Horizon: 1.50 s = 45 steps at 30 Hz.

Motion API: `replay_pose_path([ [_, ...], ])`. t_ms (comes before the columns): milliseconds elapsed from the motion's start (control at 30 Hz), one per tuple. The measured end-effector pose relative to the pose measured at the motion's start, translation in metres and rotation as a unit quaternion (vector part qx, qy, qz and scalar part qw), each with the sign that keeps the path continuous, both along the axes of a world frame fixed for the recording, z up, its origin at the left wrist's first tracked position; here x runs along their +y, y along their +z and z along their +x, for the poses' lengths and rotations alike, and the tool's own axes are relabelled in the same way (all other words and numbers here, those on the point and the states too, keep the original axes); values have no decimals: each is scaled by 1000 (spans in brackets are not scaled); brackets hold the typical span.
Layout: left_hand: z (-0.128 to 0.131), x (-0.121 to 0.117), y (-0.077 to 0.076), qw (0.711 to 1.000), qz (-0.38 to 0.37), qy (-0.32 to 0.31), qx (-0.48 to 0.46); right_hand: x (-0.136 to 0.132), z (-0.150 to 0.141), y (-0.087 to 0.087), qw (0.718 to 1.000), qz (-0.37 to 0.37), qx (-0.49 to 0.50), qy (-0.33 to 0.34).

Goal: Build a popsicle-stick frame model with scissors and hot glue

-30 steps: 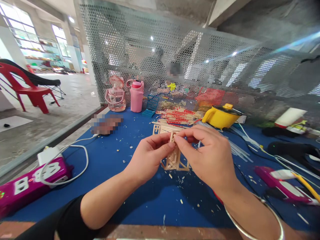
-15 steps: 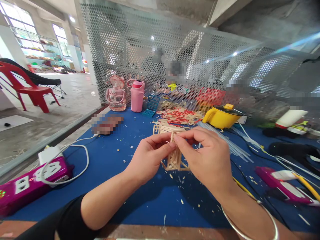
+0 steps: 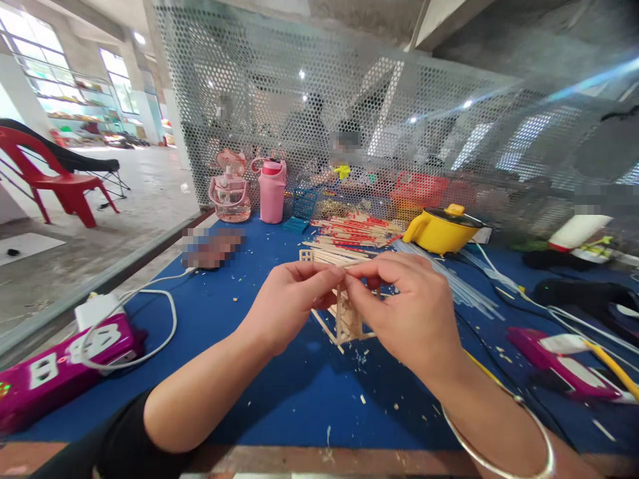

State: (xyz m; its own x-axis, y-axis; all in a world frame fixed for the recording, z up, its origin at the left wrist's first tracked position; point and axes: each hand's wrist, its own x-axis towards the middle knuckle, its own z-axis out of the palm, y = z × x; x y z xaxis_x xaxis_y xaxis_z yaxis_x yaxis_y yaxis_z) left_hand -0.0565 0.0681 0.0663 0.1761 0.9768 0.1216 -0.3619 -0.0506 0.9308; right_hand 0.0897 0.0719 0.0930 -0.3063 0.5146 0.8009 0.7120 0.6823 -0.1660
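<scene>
Between my two hands is a small frame built of thin wooden sticks [image 3: 351, 320], held above the blue table top. My left hand [image 3: 294, 299] pinches its upper edge with thumb and forefinger. From the other side my right hand [image 3: 407, 299] grips the same upper edge, its fingertips meeting those of the left. The fingers cover much of the frame's top, so the exact spot they press is hidden. Just behind lie loose wooden sticks [image 3: 339, 255], and farther back a pile of red-tipped sticks [image 3: 357, 231].
A yellow electric pot [image 3: 442, 231] stands right of the stick pile, near clear plastic strips [image 3: 452, 283]. Two pink bottles [image 3: 272, 193] stand by the perforated metal screen [image 3: 279, 100]. Purple power strips [image 3: 70, 362] with cables flank the work area. Wood scraps litter the blue table top [image 3: 279, 412].
The stick frame has turned and tilted in my hands, its lower corner now showing further left. Both hands have shifted slightly left, and my fingertips have come together over its top.
</scene>
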Motion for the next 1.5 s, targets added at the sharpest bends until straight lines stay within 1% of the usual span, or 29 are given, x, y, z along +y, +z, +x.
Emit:
replay_pose_path([
  [133,-4,0,1,999,3,20,27,1,3,-1,999,-1,-11,48],
  [267,-6,0,2,997,29,32,59,0,6,-1,995,-19,-9,95],
  [400,-7,0,4,997,21,35,69,-1,9,-1,992,-40,9,117],
  [533,-8,0,5,995,22,44,92,-1,13,-7,989,-51,59,123],
  [667,-8,-2,5,992,21,53,112,1,18,-18,987,21,101,122],
  [733,-7,-2,5,990,27,56,126,3,19,-24,988,47,92,116],
  [867,-6,-4,4,986,37,66,150,3,20,-31,991,52,51,112],
  [967,-5,-5,4,985,35,66,154,4,18,-33,991,58,47,113],
  [1167,-6,-4,1,988,33,50,144,7,14,-33,989,55,70,120],
  [1300,-7,-3,-2,991,33,29,128,7,13,-33,988,58,75,121],
  [1500,-8,-4,-1,994,28,26,100,8,13,-32,988,60,73,125],
])
